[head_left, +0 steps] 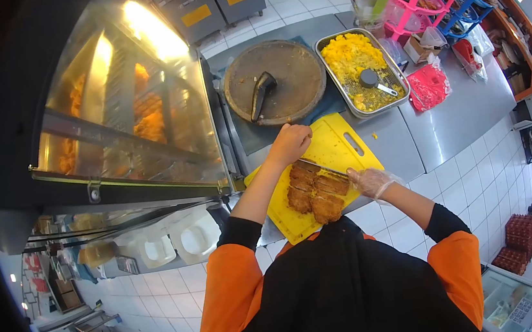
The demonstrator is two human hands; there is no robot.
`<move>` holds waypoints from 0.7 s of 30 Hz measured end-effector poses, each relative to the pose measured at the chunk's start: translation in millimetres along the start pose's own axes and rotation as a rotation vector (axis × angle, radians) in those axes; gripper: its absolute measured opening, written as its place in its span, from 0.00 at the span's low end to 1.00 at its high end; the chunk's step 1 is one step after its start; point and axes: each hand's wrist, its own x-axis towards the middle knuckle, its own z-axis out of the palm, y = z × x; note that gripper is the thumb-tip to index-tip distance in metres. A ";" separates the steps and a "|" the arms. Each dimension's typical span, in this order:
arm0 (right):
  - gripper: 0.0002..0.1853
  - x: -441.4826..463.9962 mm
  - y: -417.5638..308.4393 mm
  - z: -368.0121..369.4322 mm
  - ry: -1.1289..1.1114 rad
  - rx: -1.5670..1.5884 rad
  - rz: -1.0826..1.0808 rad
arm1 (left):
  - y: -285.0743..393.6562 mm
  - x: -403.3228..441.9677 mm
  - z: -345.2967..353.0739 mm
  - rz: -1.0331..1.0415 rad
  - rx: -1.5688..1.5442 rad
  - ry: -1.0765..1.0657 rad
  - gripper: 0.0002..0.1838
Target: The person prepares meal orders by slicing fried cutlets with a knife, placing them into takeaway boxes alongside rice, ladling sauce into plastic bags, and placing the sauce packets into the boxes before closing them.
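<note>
A yellow cutting board [326, 135] carries several pieces of browned, breaded fried meat [327, 207]. A knife [326, 168] lies across the meat, its narrow blade running between my two hands. My left hand [291, 144], bare, is closed in a fist at the blade's far left end, which hides the handle. At the other end my right hand [371, 184], in a clear plastic glove, has its thumb and fingers closed at the blade, beside the right edge of the meat. Cuts show between the pieces.
Behind the board stand a wide stone mortar [295, 75] with a dark pestle [263, 95] and a metal tray [369, 115] of yellow food with a black-and-white scoop [370, 78]. A lit glass display case [124, 116] rises close on the left. A red plastic bag [427, 87] lies right.
</note>
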 end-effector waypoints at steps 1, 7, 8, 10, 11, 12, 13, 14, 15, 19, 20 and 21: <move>0.11 2.3 4.5 1.1 -0.038 0.003 0.002 | -2.6 -4.5 3.1 -0.022 -0.031 -0.017 0.04; 0.12 9.4 -9.7 -34.5 -0.157 -0.043 -0.015 | -19.4 -14.8 14.0 -0.183 -0.208 0.073 0.03; 0.12 8.5 -11.1 -36.1 -0.175 -0.056 -0.015 | -18.3 -16.5 15.9 -0.152 -0.209 0.086 0.03; 0.12 10.7 -7.3 -30.3 -0.153 -0.063 -0.030 | -16.5 -12.8 12.0 -0.071 -0.199 0.117 0.03; 0.12 12.5 -3.3 -25.5 -0.140 -0.073 -0.038 | -15.4 -10.8 9.4 -0.073 -0.179 0.141 0.02; 0.11 14.0 2.5 -13.9 -0.091 -0.066 -0.055 | -13.0 -12.4 8.6 -0.079 -0.164 0.161 0.01; 0.11 14.6 7.6 -2.8 -0.043 -0.059 -0.069 | -8.8 -14.1 8.4 -0.084 -0.153 0.180 0.01; 0.10 13.0 13.6 6.8 0.008 -0.054 -0.083 | -7.2 -13.0 5.7 -0.037 -0.090 0.171 0.01; 0.10 6.8 6.2 -0.4 0.045 -0.055 -0.051 | 0.5 -9.1 -2.6 0.026 -0.055 0.245 0.02; 0.09 -38.8 -40.0 -11.3 0.176 0.034 -0.063 | 50.9 -8.8 -57.5 0.023 -0.042 0.438 0.07; 0.09 -46.1 -45.6 -2.4 0.187 0.094 -0.090 | 61.5 -13.8 -66.4 -0.019 -0.072 0.459 0.07; 0.09 -52.9 -52.2 6.4 0.205 0.157 -0.112 | 67.0 -19.8 -69.6 -0.054 -0.101 0.475 0.08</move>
